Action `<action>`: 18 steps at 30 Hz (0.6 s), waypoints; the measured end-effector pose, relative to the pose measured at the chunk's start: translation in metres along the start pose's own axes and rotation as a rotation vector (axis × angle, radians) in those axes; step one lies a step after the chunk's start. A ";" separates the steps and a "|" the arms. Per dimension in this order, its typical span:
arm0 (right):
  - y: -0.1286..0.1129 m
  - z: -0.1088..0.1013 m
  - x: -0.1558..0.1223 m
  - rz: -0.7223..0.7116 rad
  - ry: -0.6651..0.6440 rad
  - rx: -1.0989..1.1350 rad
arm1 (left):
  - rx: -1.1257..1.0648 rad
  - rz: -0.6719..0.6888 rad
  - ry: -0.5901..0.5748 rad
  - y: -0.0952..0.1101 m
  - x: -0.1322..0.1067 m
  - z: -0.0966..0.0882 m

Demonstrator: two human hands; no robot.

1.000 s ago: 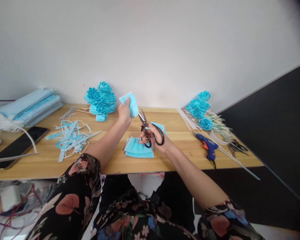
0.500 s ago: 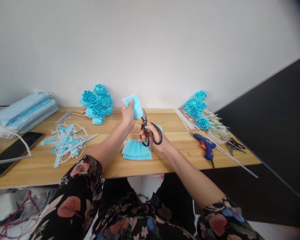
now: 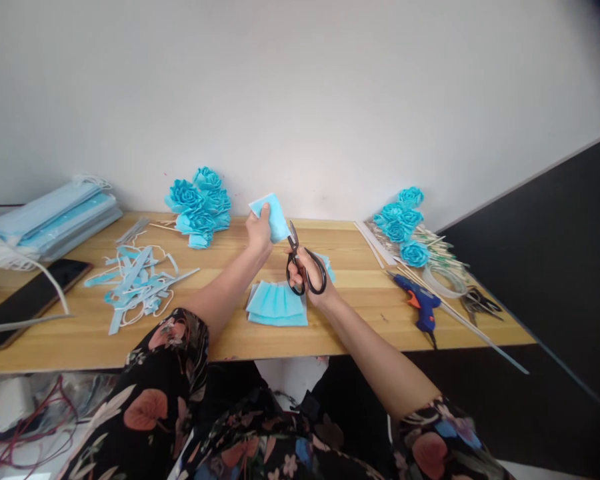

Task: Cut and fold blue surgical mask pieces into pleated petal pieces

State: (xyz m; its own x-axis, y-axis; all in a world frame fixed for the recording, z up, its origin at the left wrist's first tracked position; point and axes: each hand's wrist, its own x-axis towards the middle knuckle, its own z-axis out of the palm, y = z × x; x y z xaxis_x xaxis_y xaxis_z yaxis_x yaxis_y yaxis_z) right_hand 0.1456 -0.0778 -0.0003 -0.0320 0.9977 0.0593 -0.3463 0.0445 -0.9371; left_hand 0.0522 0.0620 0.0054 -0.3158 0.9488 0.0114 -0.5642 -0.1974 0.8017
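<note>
Black flower-printed sleeves are showing nearest, and bare forearms are stretching over a wooden surface. Towards its front, a phone is lying far left, a blue glue gun is lying to the right, and a small stack of light blue cloth is resting between the forearms. Past these, the right hand is curling closed around the black handles of the scissors. The left hand is pinching a blue piece firmly between thumb and fingers, holding it raised, while the blades are sitting at its lower right corner; how deep is hard to tell. Farther back, blue flowers are clustering on the left, before a pale wall
</note>
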 end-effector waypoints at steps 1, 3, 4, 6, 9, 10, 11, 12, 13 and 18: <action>0.001 0.000 0.000 -0.004 0.005 0.010 | -0.004 0.005 -0.007 -0.001 0.000 0.000; 0.002 0.000 0.001 -0.008 0.006 0.032 | -0.013 0.018 -0.022 -0.001 0.001 0.000; 0.003 0.000 0.000 -0.006 0.006 0.043 | -0.014 0.021 -0.023 -0.001 0.001 0.000; 0.002 0.000 0.000 0.004 0.007 0.061 | -0.006 0.024 -0.018 -0.001 0.000 0.001; 0.002 0.000 -0.001 0.012 0.007 0.069 | 0.001 0.020 -0.012 0.001 -0.002 0.001; 0.002 0.000 -0.002 0.011 0.006 0.070 | -0.001 0.018 -0.013 0.001 -0.002 0.001; 0.002 0.000 -0.002 0.009 0.002 0.070 | -0.003 0.015 -0.016 0.002 -0.003 0.001; 0.002 0.000 -0.002 0.008 0.000 0.068 | -0.006 0.013 -0.015 0.002 -0.004 0.002; 0.003 0.000 -0.002 0.006 0.001 0.066 | -0.008 0.010 -0.015 0.002 -0.004 0.002; 0.005 -0.004 -0.001 -0.022 0.013 0.034 | -0.018 -0.005 -0.010 0.000 0.000 -0.001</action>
State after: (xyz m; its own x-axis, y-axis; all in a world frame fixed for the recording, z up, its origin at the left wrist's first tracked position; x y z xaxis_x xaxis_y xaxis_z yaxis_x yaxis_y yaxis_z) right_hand 0.1474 -0.0781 -0.0063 -0.0114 0.9971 0.0752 -0.3780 0.0653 -0.9235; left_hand 0.0515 0.0614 0.0043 -0.3058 0.9520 0.0135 -0.5794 -0.1973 0.7908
